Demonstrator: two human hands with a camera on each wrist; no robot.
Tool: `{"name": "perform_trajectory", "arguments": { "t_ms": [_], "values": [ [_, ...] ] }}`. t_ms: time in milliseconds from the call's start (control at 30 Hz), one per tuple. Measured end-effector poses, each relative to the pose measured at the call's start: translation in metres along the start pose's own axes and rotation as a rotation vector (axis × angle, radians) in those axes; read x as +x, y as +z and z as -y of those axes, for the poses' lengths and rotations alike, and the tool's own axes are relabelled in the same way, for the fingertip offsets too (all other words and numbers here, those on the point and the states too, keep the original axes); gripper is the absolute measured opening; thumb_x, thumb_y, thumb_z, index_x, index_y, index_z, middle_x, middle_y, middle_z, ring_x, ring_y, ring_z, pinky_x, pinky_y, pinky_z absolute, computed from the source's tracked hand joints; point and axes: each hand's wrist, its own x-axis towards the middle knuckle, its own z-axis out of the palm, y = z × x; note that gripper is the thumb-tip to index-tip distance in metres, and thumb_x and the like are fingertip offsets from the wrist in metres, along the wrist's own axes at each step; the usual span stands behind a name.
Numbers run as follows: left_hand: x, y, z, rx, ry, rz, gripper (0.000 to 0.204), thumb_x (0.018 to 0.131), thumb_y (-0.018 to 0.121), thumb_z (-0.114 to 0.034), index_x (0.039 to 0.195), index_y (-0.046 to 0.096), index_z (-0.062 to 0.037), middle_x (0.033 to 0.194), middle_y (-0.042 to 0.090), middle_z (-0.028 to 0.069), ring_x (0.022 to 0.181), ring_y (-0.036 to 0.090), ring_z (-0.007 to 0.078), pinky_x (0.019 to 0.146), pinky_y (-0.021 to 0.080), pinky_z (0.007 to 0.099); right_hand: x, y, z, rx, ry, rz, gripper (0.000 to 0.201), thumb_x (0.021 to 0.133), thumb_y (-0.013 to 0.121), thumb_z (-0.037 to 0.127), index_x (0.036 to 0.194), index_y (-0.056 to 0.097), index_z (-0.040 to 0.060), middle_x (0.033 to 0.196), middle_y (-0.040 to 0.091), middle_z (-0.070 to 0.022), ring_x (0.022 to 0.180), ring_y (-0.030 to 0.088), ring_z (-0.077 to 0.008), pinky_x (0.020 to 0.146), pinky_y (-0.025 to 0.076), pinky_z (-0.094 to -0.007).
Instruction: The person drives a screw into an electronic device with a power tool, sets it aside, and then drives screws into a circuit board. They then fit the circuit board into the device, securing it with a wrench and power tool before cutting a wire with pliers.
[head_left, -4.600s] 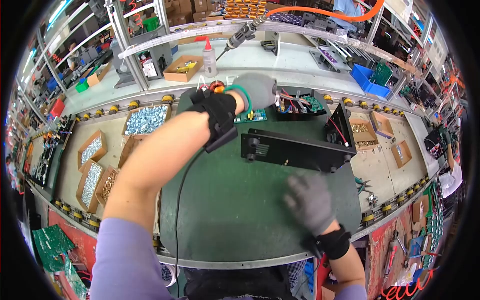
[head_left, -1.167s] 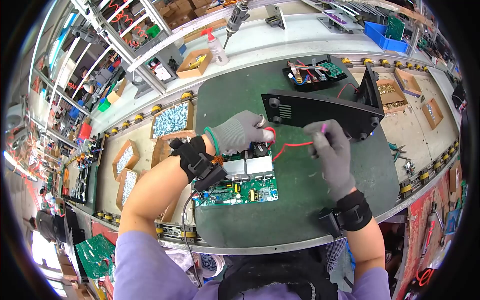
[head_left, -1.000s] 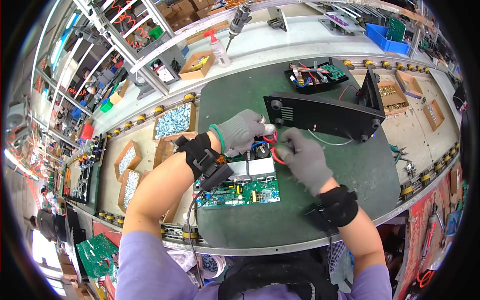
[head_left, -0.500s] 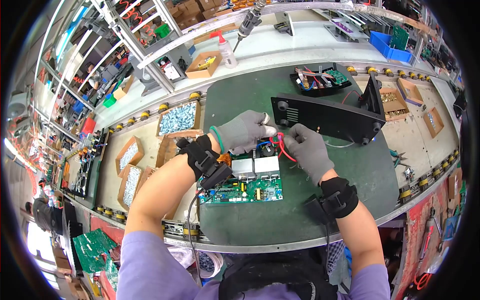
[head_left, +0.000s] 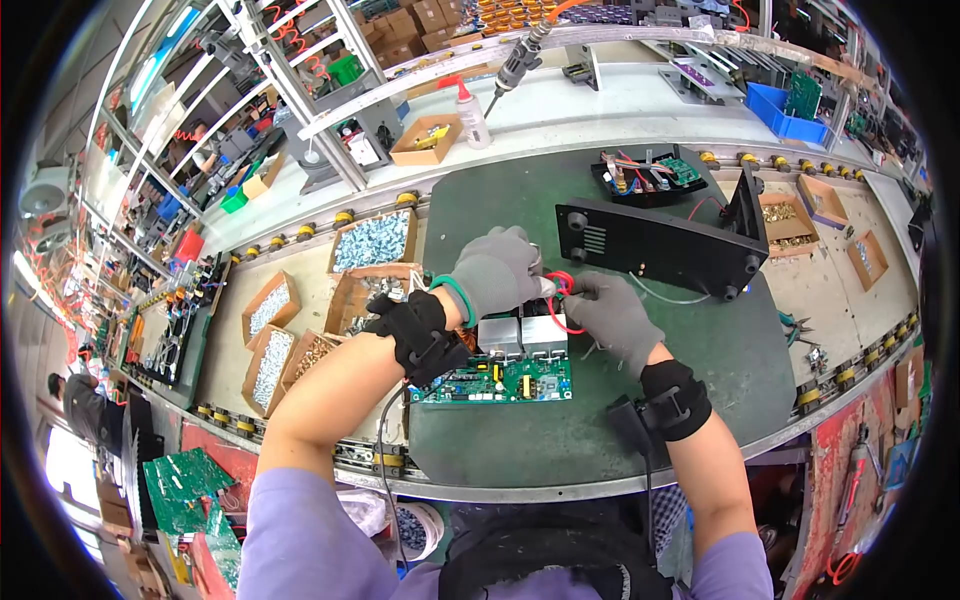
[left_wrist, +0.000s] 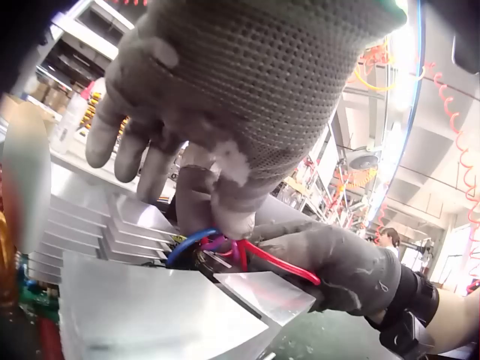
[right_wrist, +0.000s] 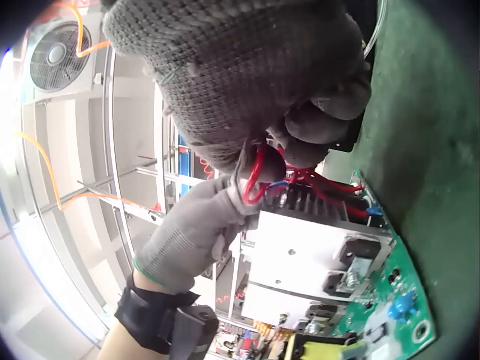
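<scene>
**Red wire worked at the far end of a circuit board**

Red wire [head_left: 556, 300], looped, sits at the far edge of the green circuit board [head_left: 500, 378], just beyond its two metal heat sinks [head_left: 520, 334]. The board lies flat on the green mat [head_left: 560, 440], near the person.

Right hand [head_left: 610, 318], grey glove: thumb and fingertips pinch the red wire loop, clearest in the right wrist view [right_wrist: 259, 176]. Left hand [head_left: 495, 272], grey glove: fingers curled down onto the wire cluster at the same spot; the left wrist view shows a fingertip pressing where a blue wire [left_wrist: 187, 244] and the red one meet. Whether it grips a wire or only steadies it, cannot tell.

Beyond the hands: a black case [head_left: 660, 245] standing on its edge, well apart. Left of the mat, cardboard boxes of screws [head_left: 372, 240].

Risks, as judged:
- Pulling the loop too hard could strain the joint at the board.
- The wire could snag on the heat sink fins, which it is touching or nearly so.
- Gloved fingertips hide the connection, so a poor seating might go unnoticed.
</scene>
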Motion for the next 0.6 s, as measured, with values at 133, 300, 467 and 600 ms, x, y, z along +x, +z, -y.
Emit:
{"name": "perform_trajectory", "arguments": {
  "t_ms": [133,300,467,600],
  "values": [
    [-0.006,-0.013,-0.013,0.158,-0.025,0.105,0.048,0.084,0.060,-0.058,0.094,0.074,-0.0125,0.116,0.059,0.0090,0.115,0.054,0.0268,0.093,0.046,0.0404,-0.002,0.008,0.001,-0.172,-0.039,-0.145,0.027,0.084,0.063,0.031,0.096,0.068,0.0078,0.085,0.070,-0.0147,0.083,0.067,-0.0330,0.075,0.052,-0.0407],
    [-0.007,-0.002,-0.019,0.171,0.006,0.031,0.047,0.086,0.058,-0.056,0.094,0.074,-0.0132,0.117,0.060,0.0082,0.115,0.054,0.0262,0.093,0.045,0.0408,-0.003,0.007,0.016,-0.458,0.018,-0.180,0.026,0.085,0.062,0.033,0.099,0.066,0.0106,0.089,0.070,-0.0152,0.088,0.066,-0.0354,0.079,0.051,-0.0434],
    [0.000,0.005,-0.001,0.009,-0.002,0.082,0.040,0.084,0.065,-0.050,0.093,0.072,-0.0124,0.117,0.059,0.0081,0.113,0.055,0.0268,0.095,0.044,0.0394,-0.012,-0.020,0.020,-0.710,0.038,0.026,0.017,0.087,0.058,0.024,0.098,0.064,0.0124,0.092,0.070,-0.0147,0.091,0.067,-0.0338,0.077,0.051,-0.0437],
    [-0.012,0.000,-0.009,0.112,0.116,0.031,0.030,0.081,0.070,-0.040,0.094,0.072,-0.0125,0.114,0.059,0.0076,0.113,0.055,0.0259,0.102,0.040,0.0410,-0.022,-0.016,0.009,-0.900,-0.110,-0.073,0.016,0.087,0.056,0.021,0.098,0.065,0.0137,0.092,0.068,-0.0127,0.091,0.067,-0.0331,0.075,0.051,-0.0437]
  ]
}}
